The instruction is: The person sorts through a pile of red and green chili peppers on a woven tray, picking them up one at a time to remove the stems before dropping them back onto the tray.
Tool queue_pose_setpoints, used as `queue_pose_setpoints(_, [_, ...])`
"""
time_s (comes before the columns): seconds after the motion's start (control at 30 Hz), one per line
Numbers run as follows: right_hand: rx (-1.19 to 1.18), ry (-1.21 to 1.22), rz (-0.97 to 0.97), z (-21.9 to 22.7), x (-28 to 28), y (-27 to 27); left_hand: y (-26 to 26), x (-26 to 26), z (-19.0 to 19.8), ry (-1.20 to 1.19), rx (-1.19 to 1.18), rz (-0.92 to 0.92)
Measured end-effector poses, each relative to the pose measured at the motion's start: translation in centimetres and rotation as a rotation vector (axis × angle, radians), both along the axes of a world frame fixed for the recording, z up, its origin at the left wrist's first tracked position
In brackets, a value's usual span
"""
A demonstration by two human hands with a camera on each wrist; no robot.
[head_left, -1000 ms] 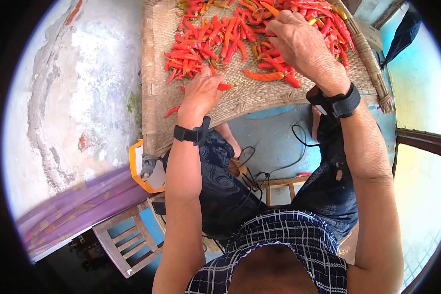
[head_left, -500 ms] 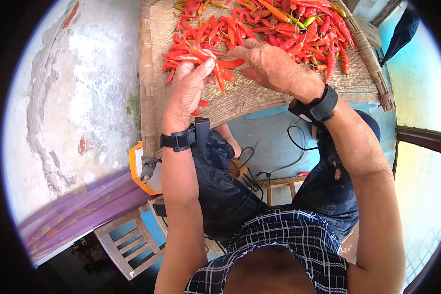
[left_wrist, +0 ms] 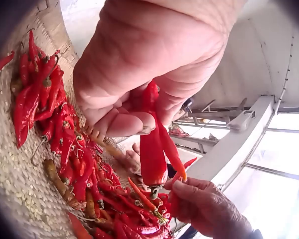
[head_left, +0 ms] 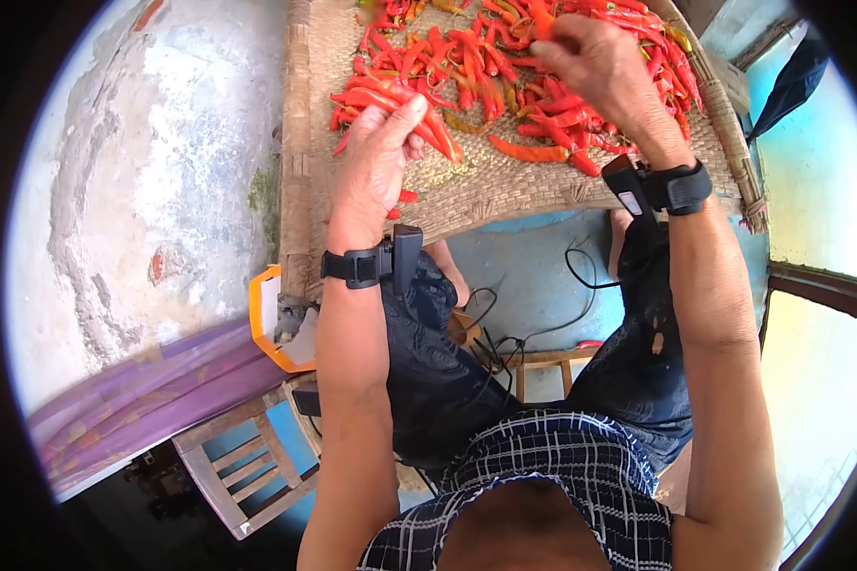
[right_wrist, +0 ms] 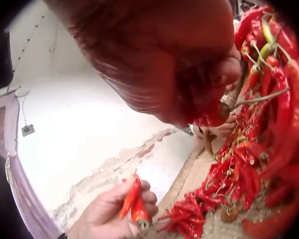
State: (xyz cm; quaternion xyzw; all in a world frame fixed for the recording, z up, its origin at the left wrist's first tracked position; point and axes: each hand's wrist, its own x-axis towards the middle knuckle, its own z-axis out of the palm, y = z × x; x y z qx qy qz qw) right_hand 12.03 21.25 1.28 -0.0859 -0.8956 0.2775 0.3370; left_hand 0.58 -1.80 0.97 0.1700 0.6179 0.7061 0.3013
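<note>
Several red chilies (head_left: 427,121) are gripped between the thumb and fingers of the left hand (head_left: 373,162), above the near left part of the woven tray (head_left: 428,211). In the left wrist view the held chilies (left_wrist: 153,154) hang with a stem end downward. Over the right-hand pile (head_left: 567,114), the right hand (head_left: 611,76) pinches a red chili; the right wrist view shows this chili (right_wrist: 209,114) with its stem, partly hidden by the fingers. A loose orange-red chili (head_left: 528,150) lies on the tray between the two hands.
The tray's raised rim (head_left: 295,152) runs along a peeling wall (head_left: 114,190) at left. Below are an orange-edged container (head_left: 260,319), a wooden chair (head_left: 209,485), black cables (head_left: 493,352) and a stool (head_left: 543,356) between the legs.
The right hand first moved from the right pile to near the left hand, then back over the pile. The left hand rose from the tray surface and now holds several chilies.
</note>
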Motion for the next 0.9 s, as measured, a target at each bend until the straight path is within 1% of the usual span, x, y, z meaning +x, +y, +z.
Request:
queue_pose_setpoints(0.03, [0.002, -0.106, -0.144, 0.9, 0.4, 0.9, 0.2, 0.3, -0.1, 0.029, -0.041, -0.020])
queue_pose_setpoints(0.07, [0.071, -0.168, -0.230, 1.4, 0.9, 2.0, 0.3, 0.4, -0.3, 0.034, -0.027, -0.021])
queue_pose_setpoints(0.13, [0.245, 0.100, -0.320, 1.4, 1.9, 2.7, 0.8, 0.7, -0.5, 0.079, -0.126, -0.092])
queue_pose_setpoints(0.17, [0.256, 0.100, -0.324, 1.4, 1.9, 3.1, 1.1, 1.0, -0.7, 0.087, -0.137, -0.106])
queue_pose_setpoints(0.23, [0.294, 0.303, -0.435, 1.6, 1.8, 3.7, 1.4, 1.2, -1.1, 0.083, -0.130, -0.127])
queue_pose_setpoints(0.27, [0.297, 0.306, -0.436, 1.6, 1.8, 3.7, 1.5, 1.2, -1.3, 0.080, -0.134, -0.144])
queue_pose_setpoints(0.33, [-0.144, 0.018, -0.208, 2.0, 2.0, 2.5, 1.7, 1.3, -1.5, 0.090, -0.135, -0.162])
queue_pose_setpoints(0.4, [-0.250, 0.101, 0.063, 0.2, 1.3, -0.9, 2.0, 1.5, -1.8, 0.106, -0.134, -0.167])
queue_pose_setpoints(0.47, [-0.159, -0.161, 0.262, -0.4, 1.5, -4.3, 2.3, 1.7, -1.6, 0.079, -0.112, -0.192])
queue_pose_setpoints(0.53, [-0.208, -0.308, 0.321, -1.3, 1.2, -6.4, 2.6, 2.2, -1.2, -0.015, -0.035, -0.170])
queue_pose_setpoints(0.57, [-0.206, -0.308, 0.317, -1.7, 0.9, -6.6, 2.7, 2.4, -1.2, 0.025, -0.038, -0.160])
queue_pose_setpoints(0.67, [-0.186, -0.261, 0.285, -2.1, 0.2, -6.1, 2.4, 2.0, -1.2, 0.001, -0.064, -0.169])
queue_pose_setpoints(0.77, [0.040, -0.231, 0.065, -1.4, 0.2, -4.4, 2.4, 1.8, -1.4, -0.060, -0.025, -0.120])
queue_pose_setpoints(0.8, [0.111, -0.169, 0.017, -1.1, 0.3, -3.5, 2.3, 1.7, -1.5, -0.061, -0.024, -0.117])
queue_pose_setpoints(0.83, [0.140, -0.075, -0.078, -0.7, 0.5, -2.6, 2.4, 1.4, -1.6, -0.064, -0.027, -0.108])
queue_pose_setpoints(0.87, [0.156, -0.092, -0.175, -0.2, 0.8, -1.6, 2.3, 1.3, -1.7, -0.067, -0.029, -0.098])
queue_pose_setpoints(0.9, [0.256, -0.027, -0.287, 0.2, 0.9, -0.5, 2.2, 1.4, -1.7, -0.068, -0.026, -0.092])
